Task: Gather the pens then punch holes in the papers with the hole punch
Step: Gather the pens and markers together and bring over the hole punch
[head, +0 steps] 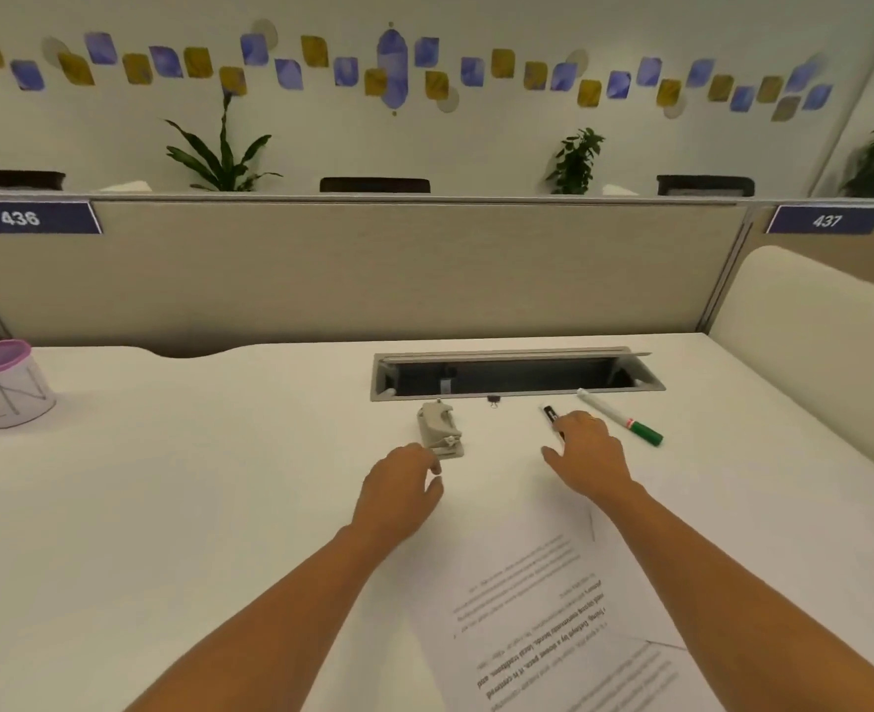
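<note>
A grey hole punch (441,430) stands on the white desk (193,480), just beyond my left hand (403,488), whose curled fingers hold nothing and stop short of it. My right hand (588,454) lies over a black pen (551,416); only the pen's far end shows past the fingertips, and I cannot tell whether it is gripped. A white marker with a green cap (621,417) lies to the right of that hand, apart from it. Printed papers (553,619) lie overlapped in front of me, under my right forearm.
An open cable tray (517,375) is sunk into the desk behind the pens, with a small binder clip (493,400) at its front edge. A white cup with a pink rim (3,382) stands far left. A beige partition closes the back.
</note>
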Motion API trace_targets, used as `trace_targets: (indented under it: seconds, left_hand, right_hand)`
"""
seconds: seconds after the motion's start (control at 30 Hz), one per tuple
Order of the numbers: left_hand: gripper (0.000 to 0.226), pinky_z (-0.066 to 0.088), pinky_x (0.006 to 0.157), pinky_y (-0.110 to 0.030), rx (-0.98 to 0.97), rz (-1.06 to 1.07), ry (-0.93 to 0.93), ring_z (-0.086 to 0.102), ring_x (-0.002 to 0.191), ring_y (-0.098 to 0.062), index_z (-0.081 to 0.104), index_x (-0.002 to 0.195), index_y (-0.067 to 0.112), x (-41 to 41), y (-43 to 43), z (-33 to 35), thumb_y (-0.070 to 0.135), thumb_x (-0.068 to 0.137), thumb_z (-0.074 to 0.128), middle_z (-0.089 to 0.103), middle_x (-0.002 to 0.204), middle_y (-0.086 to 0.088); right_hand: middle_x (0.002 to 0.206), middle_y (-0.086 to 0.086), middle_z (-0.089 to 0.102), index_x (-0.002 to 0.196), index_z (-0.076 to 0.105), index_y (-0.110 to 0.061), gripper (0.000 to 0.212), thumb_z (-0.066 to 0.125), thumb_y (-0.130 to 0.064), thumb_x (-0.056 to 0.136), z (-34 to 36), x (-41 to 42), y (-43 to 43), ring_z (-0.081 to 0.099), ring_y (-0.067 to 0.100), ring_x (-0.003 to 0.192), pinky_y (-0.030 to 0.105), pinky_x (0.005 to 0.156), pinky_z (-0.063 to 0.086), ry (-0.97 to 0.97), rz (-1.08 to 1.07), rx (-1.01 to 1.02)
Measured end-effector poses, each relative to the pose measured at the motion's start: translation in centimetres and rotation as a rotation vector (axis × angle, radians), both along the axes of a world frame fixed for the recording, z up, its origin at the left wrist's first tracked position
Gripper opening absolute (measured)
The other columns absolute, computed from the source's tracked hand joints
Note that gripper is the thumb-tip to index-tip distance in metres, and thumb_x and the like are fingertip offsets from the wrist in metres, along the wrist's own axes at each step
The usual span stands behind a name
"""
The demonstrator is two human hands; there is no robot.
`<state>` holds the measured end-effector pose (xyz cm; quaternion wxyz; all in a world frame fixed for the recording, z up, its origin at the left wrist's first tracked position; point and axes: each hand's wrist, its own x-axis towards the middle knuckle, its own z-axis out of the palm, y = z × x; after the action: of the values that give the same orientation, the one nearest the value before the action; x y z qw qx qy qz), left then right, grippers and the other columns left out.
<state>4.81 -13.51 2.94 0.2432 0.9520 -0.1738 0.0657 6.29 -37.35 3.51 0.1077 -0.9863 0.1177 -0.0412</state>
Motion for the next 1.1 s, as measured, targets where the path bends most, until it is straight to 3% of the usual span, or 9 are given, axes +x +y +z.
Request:
trace_targets:
  seconds: [0.13,0.3,0.43,0.57,0.7,0.8,0.87,0.97,1.1]
  left_hand:
    - [0.025,0.044,0.095,-0.026,0.051,-0.052,-0.019,0.059,0.106,-0.018,0.062,0.113,0.014,3.7,-5.0,2.0,0.026,0.092,0.052,0.062,0.121,-0.004]
    - [0.028,0.044,0.099,-0.036,0.201,-0.064,-0.007,0.053,0.115,-0.023,0.057,0.118,0.013,7.9,-8.5,2.5,0.024,0.094,0.048,0.056,0.126,-0.006]
    - [0.033,0.043,0.096,-0.034,0.282,-0.071,0.053,0.051,0.116,-0.026,0.049,0.125,0.009,10.8,-10.4,2.1,0.017,0.093,0.048,0.054,0.128,-0.010]
    - [0.039,0.042,0.099,-0.038,0.306,-0.067,0.099,0.049,0.120,-0.028,0.042,0.132,0.008,12.9,-11.8,1.4,0.011,0.093,0.046,0.050,0.134,-0.013]
    - [0.049,0.034,0.108,-0.040,0.326,-0.080,0.157,0.036,0.134,-0.029,0.031,0.141,0.009,14.3,-13.0,0.3,0.006,0.094,0.041,0.038,0.146,-0.012]
    - [0.056,0.020,0.116,-0.042,0.337,-0.101,0.256,0.017,0.144,-0.029,0.018,0.147,0.013,15.0,-13.4,-0.5,0.004,0.095,0.038,0.019,0.156,-0.010]
    - [0.058,0.018,0.117,-0.043,0.367,-0.115,0.293,0.014,0.145,-0.029,0.016,0.148,0.014,15.2,-13.4,-0.9,0.003,0.096,0.037,0.016,0.157,-0.008]
    - [0.052,0.028,0.113,-0.040,0.427,-0.118,0.247,0.032,0.138,-0.030,0.025,0.145,0.011,15.1,-13.4,-1.3,0.003,0.096,0.038,0.032,0.150,-0.011]
    - [0.035,0.045,0.096,-0.034,0.506,-0.113,0.117,0.057,0.111,-0.030,0.050,0.127,0.004,14.7,-13.7,-1.3,0.003,0.092,0.047,0.057,0.125,-0.016]
  right_hand:
    - [0.147,0.010,0.037,0.138,0.036,-0.017,0.070,0.055,-0.056,0.083,-0.2,2.5,-4.0,0.032,0.029,0.136,0.049,0.108,0.034,0.049,-0.106,0.045]
    - [0.157,0.011,0.011,0.148,0.013,-0.024,0.101,0.052,-0.075,0.069,-0.8,5.0,-7.0,0.010,0.033,0.145,0.059,0.111,0.015,0.201,-0.173,0.079]
    - [0.159,0.010,0.003,0.148,0.004,-0.030,0.112,0.049,-0.083,0.060,-1.6,6.4,-7.7,0.003,0.035,0.146,0.064,0.110,0.007,0.256,-0.157,0.064]
    - [0.158,0.011,0.008,0.148,0.002,-0.032,0.115,0.049,-0.086,0.057,-2.2,6.9,-7.5,0.008,0.036,0.145,0.065,0.110,0.008,0.286,-0.117,-0.011]
    - [0.154,0.012,0.021,0.147,0.009,-0.027,0.102,0.046,-0.081,0.068,-3.0,7.1,-7.1,0.022,0.035,0.141,0.061,0.110,0.018,0.213,-0.096,-0.130]
    - [0.147,0.013,0.033,0.146,0.016,-0.021,0.086,0.043,-0.070,0.080,-3.3,7.2,-6.9,0.031,0.032,0.135,0.051,0.108,0.029,0.148,-0.048,-0.158]
    - [0.143,0.014,0.038,0.145,0.020,-0.017,0.074,0.040,-0.060,0.088,-3.4,7.2,-7.0,0.035,0.031,0.132,0.046,0.105,0.034,0.127,-0.008,-0.149]
    - [0.140,0.015,0.040,0.143,0.023,-0.015,0.057,0.036,-0.044,0.096,-3.7,7.1,-7.0,0.037,0.029,0.128,0.042,0.100,0.039,0.088,0.038,-0.134]
    - [0.140,0.015,0.039,0.141,0.027,-0.015,0.048,0.037,-0.033,0.097,-3.6,7.4,-6.3,0.038,0.029,0.127,0.041,0.099,0.041,0.082,0.045,-0.107]
